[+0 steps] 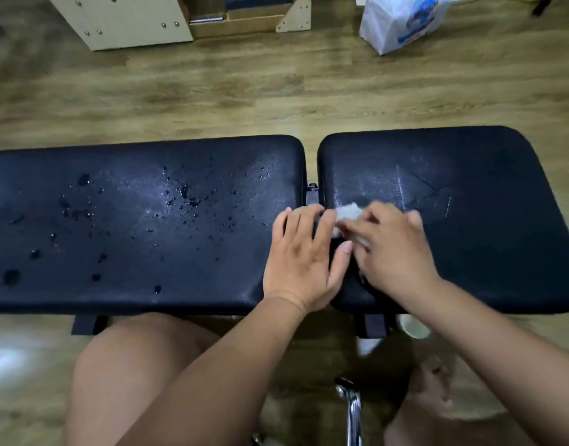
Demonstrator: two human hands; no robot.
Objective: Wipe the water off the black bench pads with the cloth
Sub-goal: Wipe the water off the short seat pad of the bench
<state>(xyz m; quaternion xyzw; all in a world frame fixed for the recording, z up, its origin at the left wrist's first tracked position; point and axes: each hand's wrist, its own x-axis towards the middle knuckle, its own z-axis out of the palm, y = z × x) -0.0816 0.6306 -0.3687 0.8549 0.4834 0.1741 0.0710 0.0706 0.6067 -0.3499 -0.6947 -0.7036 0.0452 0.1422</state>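
Fingers of the right hand (394,249) seemingly pinch the white cloth (349,212); left hand (301,259) lies spread. Droplets (186,194) cover the left pad (141,226), unwiped.

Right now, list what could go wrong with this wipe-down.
1. The cloth is a small wad near the gap between pads; it may soak through before reaching the many droplets on the left pad.
2. The left hand rests on wet vinyl and could smear water around.

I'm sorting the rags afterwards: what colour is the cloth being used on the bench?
White, a small wad of cloth between both hands on the right pad, head view.
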